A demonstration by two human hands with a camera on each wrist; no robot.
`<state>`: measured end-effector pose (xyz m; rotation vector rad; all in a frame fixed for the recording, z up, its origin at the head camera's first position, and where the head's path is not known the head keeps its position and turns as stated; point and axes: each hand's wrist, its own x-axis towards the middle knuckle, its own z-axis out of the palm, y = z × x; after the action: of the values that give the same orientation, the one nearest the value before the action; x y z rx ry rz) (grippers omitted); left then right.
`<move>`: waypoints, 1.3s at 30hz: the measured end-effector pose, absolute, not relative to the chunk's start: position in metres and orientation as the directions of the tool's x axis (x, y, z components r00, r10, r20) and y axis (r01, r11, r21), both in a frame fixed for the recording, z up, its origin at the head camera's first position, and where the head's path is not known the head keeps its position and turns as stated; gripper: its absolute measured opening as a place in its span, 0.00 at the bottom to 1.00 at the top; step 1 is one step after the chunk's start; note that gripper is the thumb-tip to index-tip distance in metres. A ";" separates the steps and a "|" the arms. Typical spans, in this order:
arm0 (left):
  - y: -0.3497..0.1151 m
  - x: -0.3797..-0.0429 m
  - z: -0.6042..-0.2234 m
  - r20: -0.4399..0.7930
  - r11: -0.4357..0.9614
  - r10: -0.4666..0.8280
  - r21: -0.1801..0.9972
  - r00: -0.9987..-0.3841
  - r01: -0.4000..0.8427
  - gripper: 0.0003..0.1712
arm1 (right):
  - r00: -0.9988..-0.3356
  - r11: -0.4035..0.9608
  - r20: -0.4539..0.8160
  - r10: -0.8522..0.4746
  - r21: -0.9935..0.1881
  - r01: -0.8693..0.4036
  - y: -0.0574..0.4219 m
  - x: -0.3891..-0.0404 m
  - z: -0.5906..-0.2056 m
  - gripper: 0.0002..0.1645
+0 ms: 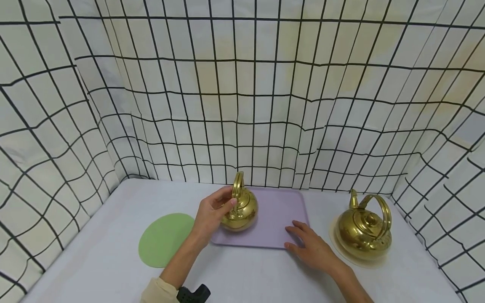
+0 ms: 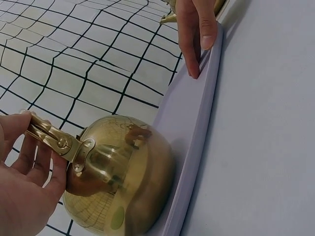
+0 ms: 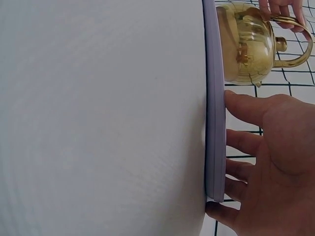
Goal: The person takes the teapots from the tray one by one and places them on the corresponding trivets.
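My left hand (image 1: 210, 215) grips the upright handle of a shiny brass kettle (image 1: 245, 213) between thumb and fingers. This kettle is at the left end of a lilac tray (image 1: 282, 206); in the left wrist view its round body (image 2: 142, 182) overlaps the tray's surface. My right hand (image 1: 311, 249) is at the tray's right front corner, fingers spread and loosely bent. In the right wrist view, its thumb and fingertips (image 3: 235, 101) are right at the tray's edge, with nothing held.
A second brass kettle (image 1: 361, 235) stands on a round beige mat (image 1: 369, 264) at the right of the white table (image 1: 242, 273). To the left lies a round green mat (image 1: 166, 240), partly behind my left forearm. White walls with a black grid (image 1: 242, 105) surround the table's back and sides.
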<state>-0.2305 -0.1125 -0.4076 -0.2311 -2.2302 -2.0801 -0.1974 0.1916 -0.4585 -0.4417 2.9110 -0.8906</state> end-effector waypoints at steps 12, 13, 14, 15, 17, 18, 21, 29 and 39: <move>-0.123 -0.228 -0.400 0.166 0.023 0.038 0.986 -0.985 0.167 0.26 | -0.957 0.790 0.029 -0.288 -0.558 -0.254 0.191 -0.197 -0.454 0.31; -0.124 -0.227 -0.399 0.162 0.024 0.032 0.986 -0.986 0.163 0.27 | -0.958 0.790 0.028 -0.287 -0.559 -0.253 0.191 -0.197 -0.454 0.31; -0.125 -0.226 -0.398 0.159 0.025 0.025 0.987 -0.987 0.160 0.27 | -0.958 0.790 0.028 -0.286 -0.559 -0.252 0.191 -0.197 -0.454 0.31; -0.127 -0.226 -0.398 0.155 0.025 0.017 0.988 -0.988 0.155 0.27 | -0.958 0.790 0.028 -0.284 -0.560 -0.251 0.191 -0.197 -0.454 0.31; -0.129 -0.224 -0.397 0.147 0.029 0.004 0.989 -0.989 0.147 0.27 | -0.959 0.789 0.028 -0.283 -0.561 -0.250 0.191 -0.197 -0.454 0.31; -0.131 -0.223 -0.397 0.145 0.029 -0.003 0.989 -0.989 0.145 0.27 | -0.959 0.789 0.028 -0.283 -0.562 -0.250 0.191 -0.197 -0.455 0.30; -0.134 -0.221 -0.397 0.143 0.032 -0.024 0.989 -0.989 0.142 0.27 | -0.959 0.790 0.025 -0.283 -0.561 -0.248 0.191 -0.197 -0.456 0.31; -0.143 -0.216 -0.395 0.152 0.014 -0.064 0.988 -0.986 0.151 0.26 | -0.959 0.787 0.024 -0.283 -0.566 -0.247 0.190 -0.196 -0.457 0.31; -0.153 -0.215 -0.402 0.197 0.008 -0.066 0.980 -0.978 0.197 0.26 | -0.954 0.784 0.023 -0.298 -0.565 -0.259 0.193 -0.195 -0.458 0.31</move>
<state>-0.2149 -0.1533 -0.4020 -0.1383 -2.0884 -2.0856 -0.1955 0.1925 -0.4576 -0.4538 2.9028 -0.9039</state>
